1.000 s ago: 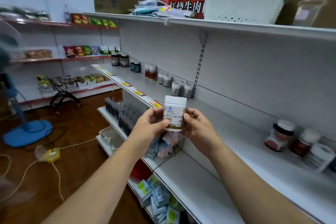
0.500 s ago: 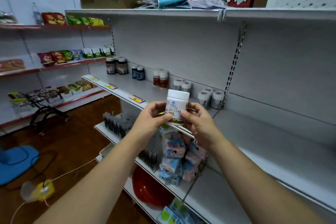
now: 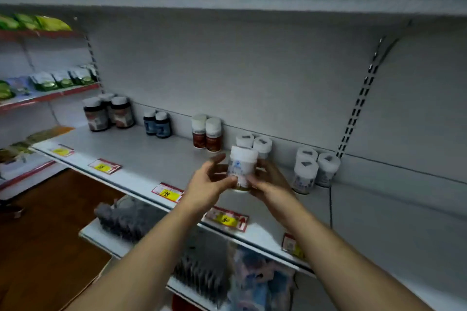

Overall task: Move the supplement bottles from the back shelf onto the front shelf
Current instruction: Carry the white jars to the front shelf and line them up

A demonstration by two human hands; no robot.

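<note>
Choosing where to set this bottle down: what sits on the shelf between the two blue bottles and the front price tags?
Nothing: the head view shows bare shelf from the blue bottles to the price tags.

We hold both bare forearms stretched forward, our left hand [image 3: 207, 184] and right hand [image 3: 267, 184] gripping a white round plastic bottle [image 3: 241, 166] between them, thumbs on its front.
</note>
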